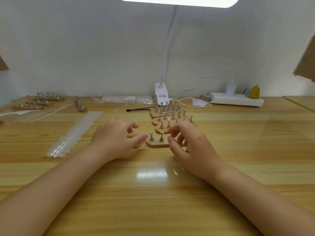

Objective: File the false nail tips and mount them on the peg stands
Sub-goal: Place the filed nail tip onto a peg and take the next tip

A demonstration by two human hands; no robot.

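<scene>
While both forearms lie across the wooden worktop point(153, 210), the hands meet near its middle. Far left of the left hand, small peg stands point(38, 101) sit by the back edge, and a long strip of clear nail tips point(75, 133) runs diagonally just beside that hand's wrist. The left hand point(114, 138) has loosely curled fingers; a clear nail tip point(135, 132) lies by its fingertips, though I cannot tell whether it is pinched, and something pink shows under the palm. Between the hands stands the nearest peg stand point(157, 143), its right end hidden by the right hand point(190, 147), whose curled fingers hover at the pegs, grasp unclear. Beyond it, more peg stands point(170, 114) crowd toward a lamp clip point(161, 93). Right of the right hand the worktop is bare up to a power strip point(237, 99) at the back edge.
</scene>
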